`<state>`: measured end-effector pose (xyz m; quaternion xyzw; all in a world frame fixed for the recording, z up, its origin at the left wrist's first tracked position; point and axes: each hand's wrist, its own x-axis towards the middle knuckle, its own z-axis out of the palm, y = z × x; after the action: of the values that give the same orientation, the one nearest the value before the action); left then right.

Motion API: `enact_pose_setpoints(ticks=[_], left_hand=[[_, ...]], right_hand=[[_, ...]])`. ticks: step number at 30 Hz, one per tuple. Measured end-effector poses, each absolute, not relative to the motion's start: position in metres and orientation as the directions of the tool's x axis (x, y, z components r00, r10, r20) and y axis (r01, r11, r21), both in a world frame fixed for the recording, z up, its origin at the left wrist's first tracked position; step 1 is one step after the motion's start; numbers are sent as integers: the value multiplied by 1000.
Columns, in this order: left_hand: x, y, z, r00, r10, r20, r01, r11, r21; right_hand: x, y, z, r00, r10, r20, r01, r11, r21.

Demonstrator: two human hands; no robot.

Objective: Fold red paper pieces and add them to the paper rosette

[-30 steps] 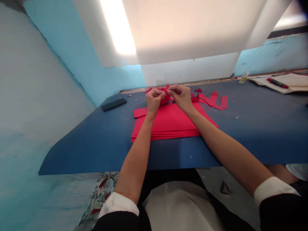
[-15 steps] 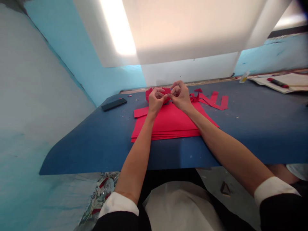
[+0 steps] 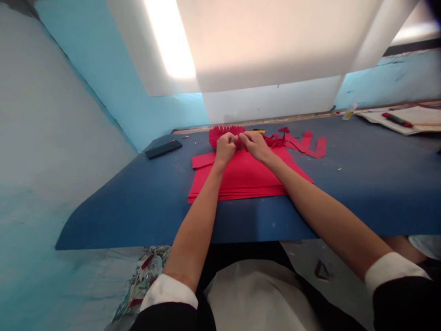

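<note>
My left hand [image 3: 226,147] is closed, with its fingers curled and the thumb pressed in. Close beside it, my right hand [image 3: 256,144] pinches with thumb and index finger, and the fingertips of both hands nearly meet. Whatever lies between the fingers is too small to make out. Just behind my left hand stands a round red paper piece [image 3: 220,132] with a spiky, fringed top. Both hands are over the far part of a stack of red paper sheets [image 3: 251,177]. Folded red paper pieces [image 3: 276,141] lie right of my right hand.
Red paper strips [image 3: 306,143] lie to the right, and one strip [image 3: 202,160] at the stack's left. A black phone [image 3: 163,149] rests on the blue table [image 3: 138,207]. A glue bottle [image 3: 349,111], papers [image 3: 418,117] and a red-and-black marker [image 3: 397,120] are far right. A yellow object [image 3: 259,131] shows behind my right hand.
My left fingers have curled in tighter. My right hand has lowered and flattened slightly, showing more of the fringed paper piece and the yellow object behind.
</note>
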<state>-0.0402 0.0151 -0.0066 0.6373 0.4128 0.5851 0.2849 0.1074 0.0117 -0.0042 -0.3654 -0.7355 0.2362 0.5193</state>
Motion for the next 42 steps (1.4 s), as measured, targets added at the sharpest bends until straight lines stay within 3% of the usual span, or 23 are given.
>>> enact_pose_setpoints(ticks=[6,14,20,30,37,42], left_hand=[[-34,10,-6,29,889,457,151,-456,877],[-30,1,-1,59,894,445,-57,-442,895],[-29,-5,3,94,895,437,-122,-425,897],[-31,2,1,89,882,462,139,-470,872],[-33,-7,7,128,900,418,-107,-406,908],[-32,-12,13,110,936,333,-160,-314,936]], right_hand=[[103,5,-2,-163,764,624,407,629,-663],[104,-3,4,-194,743,640,213,669,-712],[105,-6,5,-137,743,655,219,667,-712],[110,7,-1,-7,713,701,461,625,-630],[109,8,1,10,668,744,436,667,-604],[109,10,-2,33,658,752,347,698,-626]])
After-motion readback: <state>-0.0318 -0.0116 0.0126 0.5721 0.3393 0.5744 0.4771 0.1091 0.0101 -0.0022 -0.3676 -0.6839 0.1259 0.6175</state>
